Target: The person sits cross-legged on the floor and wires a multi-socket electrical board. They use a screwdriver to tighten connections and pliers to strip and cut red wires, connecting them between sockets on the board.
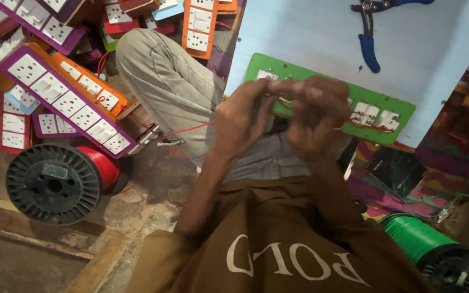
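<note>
A pale blue board [327, 38] fills the upper right, and blue-handled pliers [369, 38] lie on it near the top edge. Across its lower edge lies a green panel [397, 111] with white switches set in it and a red wire looped near its right end. At the left, purple and orange switch panels [66, 100] lie stacked and tilted on the floor, with more of them along the top. Below them a black spool of red wire [55, 183] lies on its side. A spool of green wire [424, 244] sits at the lower right. A bent knee in grey trousers [175, 87] reaches up between the stack and the board.

Both hands meet in front of the green panel's left half, hiding that part of it. The left hand [240, 122] has its fingers curled and fingertips pinched together at the top; the right hand [316, 116] is curled the same way, with a ring on one finger. Fingertips of both touch at the panel's upper edge. What they pinch is too small and blurred to tell. A thin red wire [191, 129] runs from under the left hand toward the stack.
</note>
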